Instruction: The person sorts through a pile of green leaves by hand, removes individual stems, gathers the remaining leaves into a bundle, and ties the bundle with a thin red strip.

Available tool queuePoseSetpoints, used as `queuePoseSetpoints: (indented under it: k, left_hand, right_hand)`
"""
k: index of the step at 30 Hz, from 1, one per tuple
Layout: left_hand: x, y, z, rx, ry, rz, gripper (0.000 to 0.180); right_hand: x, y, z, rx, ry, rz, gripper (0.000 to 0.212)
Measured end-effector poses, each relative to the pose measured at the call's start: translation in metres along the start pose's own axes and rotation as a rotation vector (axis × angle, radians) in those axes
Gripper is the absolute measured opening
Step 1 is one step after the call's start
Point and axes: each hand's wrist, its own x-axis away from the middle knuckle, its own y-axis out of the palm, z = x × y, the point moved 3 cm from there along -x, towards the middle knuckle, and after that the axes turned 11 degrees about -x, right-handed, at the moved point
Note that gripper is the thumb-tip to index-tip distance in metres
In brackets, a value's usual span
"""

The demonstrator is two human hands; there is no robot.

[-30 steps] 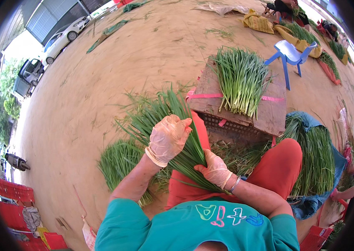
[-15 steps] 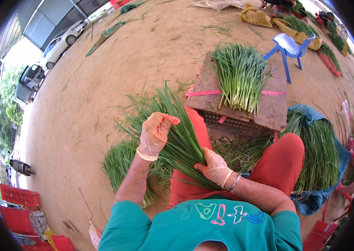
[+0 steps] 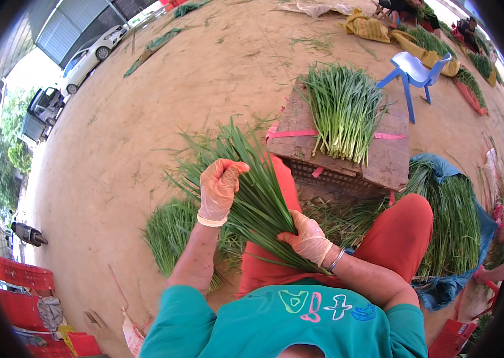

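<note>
A bunch of long green Chinese chives lies slanted across my lap, leaf tips pointing up and away. My right hand, in a thin translucent glove, wraps round its lower part with the thumb on top. Above the bunch's left side, my gloved left hand is closed in a pinch beside the leaves. Whatever sits between its fingertips is too small to make out. Ahead of my knees, a neat bundle of chives lies on a wooden board, across a pink ribbon.
Loose chives are heaped on the ground at my left. More chives lie on a blue sheet at my right. A blue plastic chair stands beyond the board. Yellow sacks and other people are at the far right.
My left hand has shifted slightly, its pinched fingertips a little farther left. My right hand keeps its grip on the chives. The whole view has moved a little.
</note>
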Motion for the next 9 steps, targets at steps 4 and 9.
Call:
queuePoseSetpoints:
  k: [4,9]
  left_hand:
    - [0.0,-0.013,0.001,-0.32,-0.035,-0.031,0.018]
    - [0.014,0.003,-0.008,-0.523,0.068,-0.125,0.019]
  right_hand:
    - [-0.002,-0.004,0.003,-0.075,0.019,0.0,0.048]
    - [-0.003,-0.001,0.004,-0.1,0.028,-0.037,0.045]
